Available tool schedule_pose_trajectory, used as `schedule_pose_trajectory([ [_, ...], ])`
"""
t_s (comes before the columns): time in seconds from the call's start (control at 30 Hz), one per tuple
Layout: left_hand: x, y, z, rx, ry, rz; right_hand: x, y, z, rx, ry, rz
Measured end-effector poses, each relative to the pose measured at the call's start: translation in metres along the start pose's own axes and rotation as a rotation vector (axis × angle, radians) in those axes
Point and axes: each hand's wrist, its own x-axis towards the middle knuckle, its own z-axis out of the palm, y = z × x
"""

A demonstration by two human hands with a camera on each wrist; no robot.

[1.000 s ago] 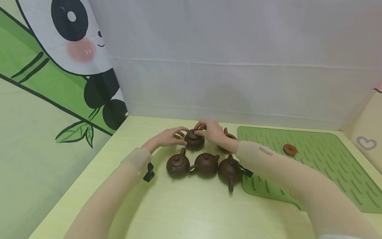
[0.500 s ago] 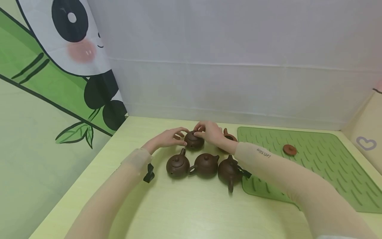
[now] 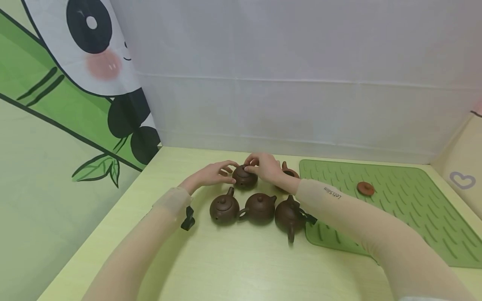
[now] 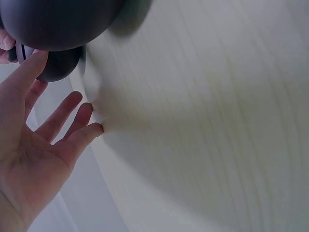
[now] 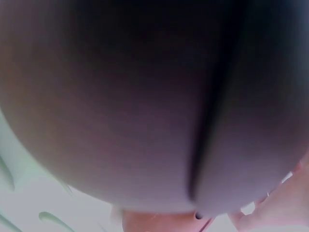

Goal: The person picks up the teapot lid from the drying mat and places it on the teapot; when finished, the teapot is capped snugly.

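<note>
In the head view a dark brown teapot (image 3: 245, 180) stands upright at the back. My left hand (image 3: 207, 174) steadies its left side between thumb and forefinger; the other fingers spread loosely in the left wrist view. With thumb and fingertips my right hand (image 3: 266, 168) pinches the knob of the teapot's lid (image 3: 242, 171), which lies over the opening. Partly hidden behind that hand is a reddish-brown teapot (image 3: 290, 172) with its opening uncovered. A dark, blurred teapot (image 5: 145, 121) fills most of the right wrist view.
Three lidded dark teapots stand in front: one left (image 3: 224, 209), one middle (image 3: 260, 208), one right (image 3: 289, 215), close to my right forearm. A reddish-brown lid (image 3: 365, 188) lies on the green mat (image 3: 399, 209). A pale curtain (image 3: 286, 113) hangs behind the table (image 3: 241, 263).
My right hand has lowered slightly with the lid, which now sits lower on the back teapot. My left hand and the other teapots have hardly moved.
</note>
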Motion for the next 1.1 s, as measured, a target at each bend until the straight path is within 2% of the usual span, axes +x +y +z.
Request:
schedule_pose_trajectory([
  [0.27,0.003,0.000,0.002,0.017,0.004,0.020,0.000,0.004,-0.003,-0.003,-0.015,-0.041],
  [0.47,0.005,-0.001,0.004,0.021,0.012,0.018,0.000,0.008,-0.011,0.003,-0.065,-0.113],
  [0.6,0.004,0.000,0.004,0.025,0.015,0.008,0.001,0.014,-0.017,-0.038,-0.099,-0.139],
  [0.77,0.005,0.002,0.005,0.025,0.005,-0.002,-0.002,0.025,-0.029,-0.099,-0.126,-0.167],
  [0.93,0.005,0.001,0.006,0.027,0.004,0.001,-0.010,0.038,-0.043,-0.169,-0.102,-0.231],
  [1.1,0.006,0.005,0.006,0.052,0.030,0.013,-0.018,0.050,-0.063,-0.170,-0.115,-0.242],
])
